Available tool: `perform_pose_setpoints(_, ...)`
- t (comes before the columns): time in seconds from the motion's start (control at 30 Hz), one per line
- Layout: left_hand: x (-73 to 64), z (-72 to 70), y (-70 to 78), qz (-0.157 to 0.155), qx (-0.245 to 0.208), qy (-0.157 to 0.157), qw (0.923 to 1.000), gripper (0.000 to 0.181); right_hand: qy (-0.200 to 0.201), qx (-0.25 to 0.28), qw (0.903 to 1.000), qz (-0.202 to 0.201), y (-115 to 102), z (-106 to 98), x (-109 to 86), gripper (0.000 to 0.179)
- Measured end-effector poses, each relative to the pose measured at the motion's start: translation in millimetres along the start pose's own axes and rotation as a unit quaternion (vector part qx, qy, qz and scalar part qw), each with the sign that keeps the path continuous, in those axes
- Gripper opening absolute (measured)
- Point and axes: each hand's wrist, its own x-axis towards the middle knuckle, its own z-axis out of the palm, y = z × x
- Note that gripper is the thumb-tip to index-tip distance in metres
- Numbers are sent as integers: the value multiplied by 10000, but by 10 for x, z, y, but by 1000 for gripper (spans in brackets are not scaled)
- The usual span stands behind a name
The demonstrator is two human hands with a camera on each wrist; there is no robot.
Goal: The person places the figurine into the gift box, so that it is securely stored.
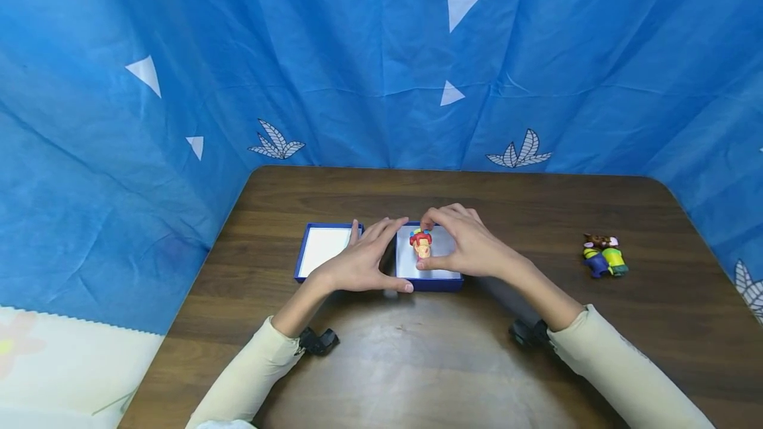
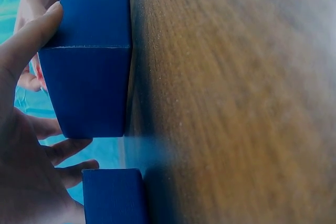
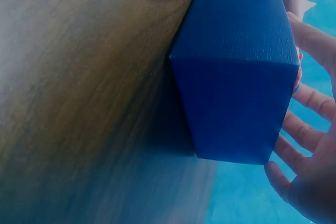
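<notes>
A blue box [image 1: 430, 285] with a white inside stands on the table, its top uncovered. Over its left part is a small red and yellow toy figure [image 1: 421, 243]. My right hand [image 1: 471, 243] pinches this figure between thumb and forefinger, at its two ends. The left hand [image 1: 363, 260] spans the box's left side, thumb at the front wall and forefinger at the back corner. In the left wrist view the thumb [image 2: 39, 32] lies against the box's upper edge. From the right wrist view, the box's side [image 3: 236, 108] hides most of the figure.
A shallower blue-rimmed lid [image 1: 322, 250] with a white inside lies left of the box, partly behind the left hand. More small toy figures [image 1: 605, 258], brown, blue and green, lie close together at the right. A blue curtain [image 1: 381, 58] hangs behind the table [image 1: 393, 363].
</notes>
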Motion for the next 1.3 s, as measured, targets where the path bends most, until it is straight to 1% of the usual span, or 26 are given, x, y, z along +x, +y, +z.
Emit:
perform_pose_setpoints(0.3,-8,2,-5,63,-21,41,10000,123,-192,-78,9998,26,-65,65,57,63)
perform_pose_setpoints(0.57,-11,4,-9,83,52,11,10000,121,-190,-128,9997,40,-99,176,86,60)
perform_pose_setpoints(0.87,-12,6,-10,128,57,73,9999,122,-298,-633,9971,284,-142,243,129,58)
perform_pose_setpoints(1.0,-18,14,-10,145,32,67,9999,122,-361,-745,9959,374,-157,269,132,56)
perform_pose_setpoints(1.17,-26,14,-11,108,-16,62,9999,123,-472,-755,9953,388,-151,281,134,52)
perform_pose_setpoints(1.3,-15,8,-19,159,2,122,9998,123,-451,-686,9962,299,-125,273,132,47)
